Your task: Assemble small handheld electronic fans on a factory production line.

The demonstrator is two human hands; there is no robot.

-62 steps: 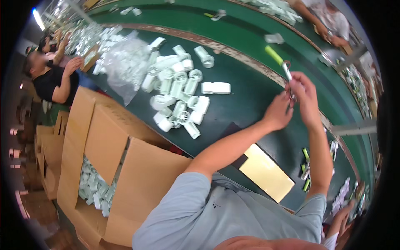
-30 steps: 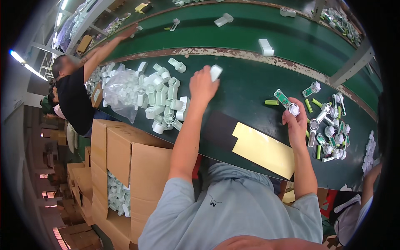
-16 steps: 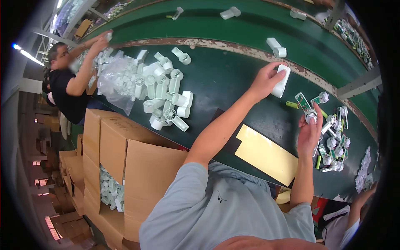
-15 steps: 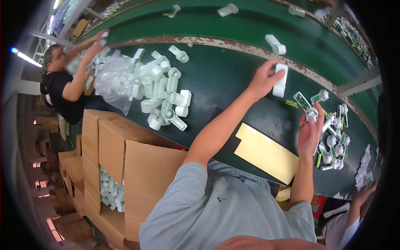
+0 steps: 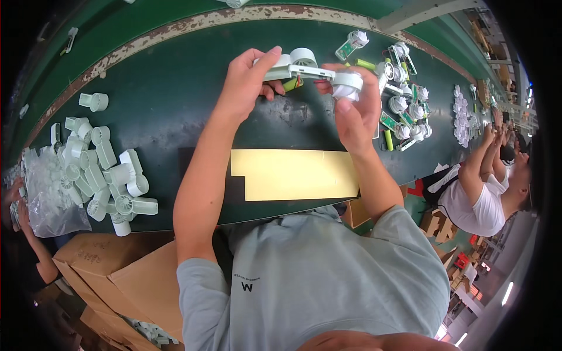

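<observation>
My left hand (image 5: 243, 82) is closed around the handle end of a pale plastic fan housing (image 5: 302, 57), whose round head points away from me. In my right hand (image 5: 358, 114) is a fan motor assembly (image 5: 348, 80), a white round head on a narrow strip-like body. The two pieces meet or overlap between my hands, above the dark table; whether they are joined I cannot tell. A yellow-green battery (image 5: 293, 84) with thin red wires hangs beneath them. Fingers of both hands are partly hidden behind the parts.
Several more motor assemblies with green circuit boards (image 5: 404, 120) lie at the right. Pale housings (image 5: 96, 167) are heaped at the left beside a clear plastic bag (image 5: 52, 199). A yellow sheet (image 5: 298, 175) lies near the front edge. Cardboard boxes (image 5: 146, 281) stand below left; people work at both sides.
The view has swung to the right. My left hand has brought the housing from the table's far side to the assembly in my right hand, which has been lifted from beside the pile.
</observation>
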